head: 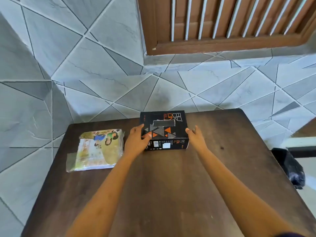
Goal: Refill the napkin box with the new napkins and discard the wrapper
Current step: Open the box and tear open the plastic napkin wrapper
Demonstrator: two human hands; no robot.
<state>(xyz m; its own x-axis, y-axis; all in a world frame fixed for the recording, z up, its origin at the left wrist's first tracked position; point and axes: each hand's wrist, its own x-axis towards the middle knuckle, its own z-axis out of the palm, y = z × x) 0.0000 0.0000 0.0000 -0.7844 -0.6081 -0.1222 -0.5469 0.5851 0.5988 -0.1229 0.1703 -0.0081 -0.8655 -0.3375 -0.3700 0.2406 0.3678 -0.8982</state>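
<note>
Now L hand [136, 142], fingers straight, touches napkin box [165, 129]; R hand [196, 137] spread wide alongside.

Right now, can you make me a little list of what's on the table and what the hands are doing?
table: dark wooden table
napkin box: black with orange triangles, near the table's far edge
napkin pack: in its clear wrapper, left of the box, untouched
left hand: against the box's left side, thumb on top
right hand: fingers straight, at the box's right side
black plastic bag: off the table, to the right
</note>
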